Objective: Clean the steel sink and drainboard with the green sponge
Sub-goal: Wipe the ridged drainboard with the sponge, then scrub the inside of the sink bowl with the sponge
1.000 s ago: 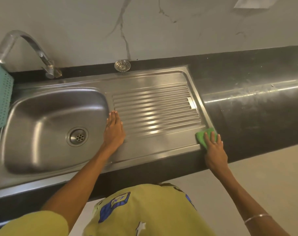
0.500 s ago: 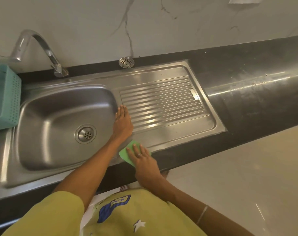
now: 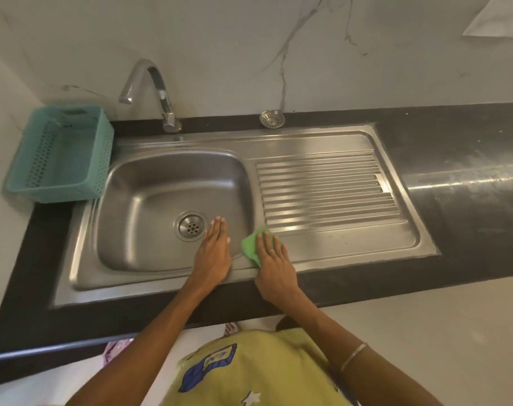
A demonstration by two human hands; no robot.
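**Sponge at the sink's near edge**

The right hand (image 3: 274, 263) lies flat on the sponge (image 3: 252, 247), fingers straight, pressing it on the steel just right of the bowl (image 3: 149, 200). The left hand (image 3: 214, 253) rests flat and empty on the bowl's near rim. The drainboard (image 3: 325, 189) ribs run long, right of the bowl and beyond the sponge.

The right hand (image 3: 274, 263) has slid the green sponge (image 3: 252, 246) leftward along the drainboard (image 3: 337, 238); left hand (image 3: 214, 253) shifted toward the basin.

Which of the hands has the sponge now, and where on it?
Right hand presses flat on the green sponge, covering its right part; left hand holds nothing.
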